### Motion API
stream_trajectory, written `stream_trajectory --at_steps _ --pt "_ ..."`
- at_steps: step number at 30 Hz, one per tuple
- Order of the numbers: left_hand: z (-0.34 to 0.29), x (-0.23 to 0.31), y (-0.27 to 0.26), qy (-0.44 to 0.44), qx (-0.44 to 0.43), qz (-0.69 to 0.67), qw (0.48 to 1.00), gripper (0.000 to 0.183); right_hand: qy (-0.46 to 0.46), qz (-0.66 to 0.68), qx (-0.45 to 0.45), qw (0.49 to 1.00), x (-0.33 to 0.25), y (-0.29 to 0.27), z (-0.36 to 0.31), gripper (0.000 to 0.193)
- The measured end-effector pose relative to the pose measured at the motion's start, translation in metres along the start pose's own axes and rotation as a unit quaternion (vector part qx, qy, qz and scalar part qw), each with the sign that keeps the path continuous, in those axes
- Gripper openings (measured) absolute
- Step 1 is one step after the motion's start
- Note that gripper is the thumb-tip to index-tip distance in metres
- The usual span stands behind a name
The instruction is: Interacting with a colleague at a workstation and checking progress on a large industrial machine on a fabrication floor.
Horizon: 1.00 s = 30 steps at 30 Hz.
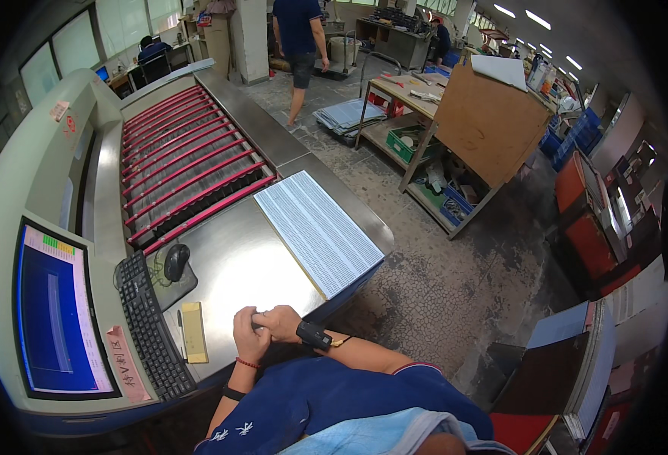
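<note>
My left hand (250, 338) and my right hand (279, 323) meet over the near edge of the shiny metal tabletop (247, 254). Both have curled fingers and touch each other; a small dark spot shows between them, too small to name. A beaded bracelet and a black band circle my left wrist, and a black device (314, 335) is strapped to my right. Beyond my right hand lies a long white panel (320, 231) covered in rows of fine marks. To the left of my hands are a yellow strip-shaped block (194, 332) and a pen (181, 334).
A black keyboard (150, 326), a mouse (176, 262) and a lit monitor (59, 315) line the machine's left side. Red bars (190, 155) cross the machine bed farther back. A wooden workbench (493, 114) stands right; a person (298, 42) is beyond. Panels (576, 364) lean at the near right.
</note>
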<state>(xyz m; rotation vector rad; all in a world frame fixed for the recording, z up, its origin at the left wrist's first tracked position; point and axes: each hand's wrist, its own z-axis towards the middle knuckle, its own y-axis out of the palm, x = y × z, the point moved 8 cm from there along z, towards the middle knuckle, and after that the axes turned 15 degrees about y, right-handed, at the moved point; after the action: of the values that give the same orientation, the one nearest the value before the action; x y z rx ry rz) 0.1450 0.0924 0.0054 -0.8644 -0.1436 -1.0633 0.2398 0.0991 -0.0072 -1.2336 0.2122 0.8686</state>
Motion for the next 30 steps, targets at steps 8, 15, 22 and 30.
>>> stream_trajectory --at_steps 8,15,22,30 --pt "-0.0012 -0.0006 -0.0003 -0.004 0.0 -0.005 1.0 0.04 -0.021 -0.024 -0.002 0.999 -0.0041 -0.0015 0.0004 0.023" --pt "-0.0011 -0.0003 -0.0006 -0.003 -0.002 -0.014 1.0 0.041 0.004 -0.006 0.006 1.0 0.003 0.0025 -0.0012 0.02" --pt "-0.0013 -0.0012 -0.0004 -0.002 -0.005 -0.003 1.0 0.042 0.005 0.004 0.008 1.0 0.0007 -0.0001 0.0007 0.019" --pt "-0.0047 -0.0057 0.0023 -0.014 -0.008 -0.016 1.0 0.042 -0.011 -0.004 0.014 1.0 0.0021 0.0031 -0.0007 0.021"
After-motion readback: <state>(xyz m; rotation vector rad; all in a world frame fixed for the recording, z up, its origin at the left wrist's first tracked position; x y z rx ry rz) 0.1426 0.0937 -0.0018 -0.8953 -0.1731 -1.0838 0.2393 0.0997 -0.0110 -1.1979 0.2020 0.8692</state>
